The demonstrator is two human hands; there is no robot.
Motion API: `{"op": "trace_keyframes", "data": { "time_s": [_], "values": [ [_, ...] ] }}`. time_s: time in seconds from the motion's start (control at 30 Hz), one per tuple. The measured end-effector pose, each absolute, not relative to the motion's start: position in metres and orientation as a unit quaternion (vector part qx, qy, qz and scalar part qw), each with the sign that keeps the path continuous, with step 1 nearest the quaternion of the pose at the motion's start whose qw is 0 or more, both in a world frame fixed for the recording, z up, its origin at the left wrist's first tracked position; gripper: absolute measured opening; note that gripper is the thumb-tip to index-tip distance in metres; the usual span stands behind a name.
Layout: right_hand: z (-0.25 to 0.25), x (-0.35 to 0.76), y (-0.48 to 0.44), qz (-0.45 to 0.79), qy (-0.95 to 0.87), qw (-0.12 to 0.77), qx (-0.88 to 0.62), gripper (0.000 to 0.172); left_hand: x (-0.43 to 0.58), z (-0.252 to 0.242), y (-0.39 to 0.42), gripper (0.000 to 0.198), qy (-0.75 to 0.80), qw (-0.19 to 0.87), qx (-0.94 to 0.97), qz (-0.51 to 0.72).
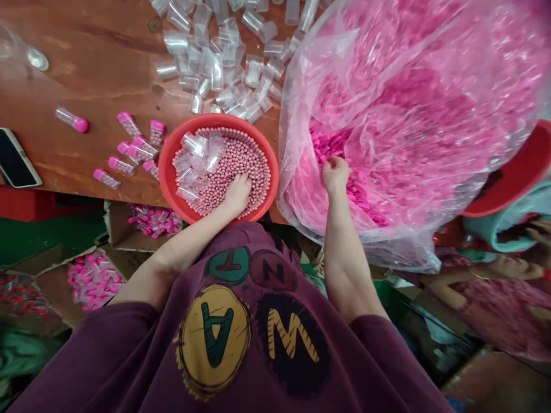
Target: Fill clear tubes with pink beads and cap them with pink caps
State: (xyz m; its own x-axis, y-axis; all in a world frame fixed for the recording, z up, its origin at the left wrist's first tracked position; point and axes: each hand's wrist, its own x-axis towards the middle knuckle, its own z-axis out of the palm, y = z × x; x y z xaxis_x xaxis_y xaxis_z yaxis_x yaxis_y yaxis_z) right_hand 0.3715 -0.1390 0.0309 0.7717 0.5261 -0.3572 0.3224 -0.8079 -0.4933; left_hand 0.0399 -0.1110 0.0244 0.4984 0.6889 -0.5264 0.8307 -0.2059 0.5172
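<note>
My left hand (239, 194) is down in a red bowl (165, 166) of pink beads (253, 155). Its fingers are curled and partly sunk among the beads, so whatever they hold is hidden. Several clear plastic tubes (196, 144) lie on the beads to the left of that hand. My right hand (336, 174) reaches into a large clear plastic bag (297, 115) full of small pink plastic pieces (359, 198). The fingers of this hand are bent together against the pieces, and I cannot see what is in their grip.
Many clear tubes (215, 63) are heaped behind the bowl. Several bead-filled tubes with pink caps (142, 149) lie to its left. A phone (18, 158) rests at the far left. Cardboard boxes (129, 229) stand below the table edge. Another person's arm (495, 269) is at right.
</note>
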Motion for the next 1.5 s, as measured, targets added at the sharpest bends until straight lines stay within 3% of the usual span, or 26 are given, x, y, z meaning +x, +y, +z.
{"op": "trace_keyframes", "data": {
  "time_s": [0.1, 0.3, 0.43, 0.5, 0.57, 0.7, 0.83, 1.07, 1.17, 1.3, 1.5],
  "values": [
    [0.009, 0.368, -0.124, 0.229, -0.248, 0.163, -0.927, 0.022, 0.044, 0.018, -0.108, 0.048, 0.493, 0.469, 0.733, -0.024],
    [0.023, 0.364, -0.139, 0.229, -0.238, 0.23, -0.915, 0.009, 0.0, 0.023, -0.099, 0.053, 0.505, 0.494, 0.704, 0.069],
    [0.038, 0.351, -0.161, 0.251, -0.191, 0.386, -0.867, 0.021, -0.017, 0.033, -0.1, 0.06, 0.473, 0.644, 0.582, 0.152],
    [0.047, 0.33, -0.167, 0.318, -0.171, 0.499, -0.788, 0.038, -0.018, 0.042, -0.101, 0.063, 0.438, 0.717, 0.506, 0.193],
    [0.062, 0.303, -0.169, 0.421, -0.183, 0.546, -0.701, 0.049, -0.016, 0.055, -0.102, 0.064, 0.409, 0.768, 0.444, 0.212],
    [0.101, 0.243, -0.156, 0.579, -0.207, 0.5, -0.609, 0.039, -0.014, 0.083, -0.099, 0.057, 0.388, 0.826, 0.352, 0.208],
    [0.117, 0.208, -0.137, 0.622, -0.273, 0.46, -0.572, 0.048, -0.019, 0.102, -0.095, 0.045, 0.392, 0.846, 0.303, 0.198],
    [0.106, 0.191, -0.128, 0.532, -0.438, 0.44, -0.576, 0.056, -0.023, 0.106, -0.097, 0.023, 0.421, 0.844, 0.249, 0.221],
    [0.11, 0.184, -0.127, 0.491, -0.475, 0.442, -0.581, 0.045, -0.024, 0.109, -0.099, 0.012, 0.418, 0.844, 0.243, 0.233],
    [0.119, 0.181, -0.124, 0.433, -0.527, 0.413, -0.604, 0.029, -0.027, 0.114, -0.099, 0.012, 0.396, 0.86, 0.222, 0.233],
    [0.126, 0.184, -0.122, 0.386, -0.566, 0.391, -0.614, 0.023, -0.029, 0.11, -0.097, 0.012, 0.388, 0.871, 0.199, 0.224]
  ]
}}
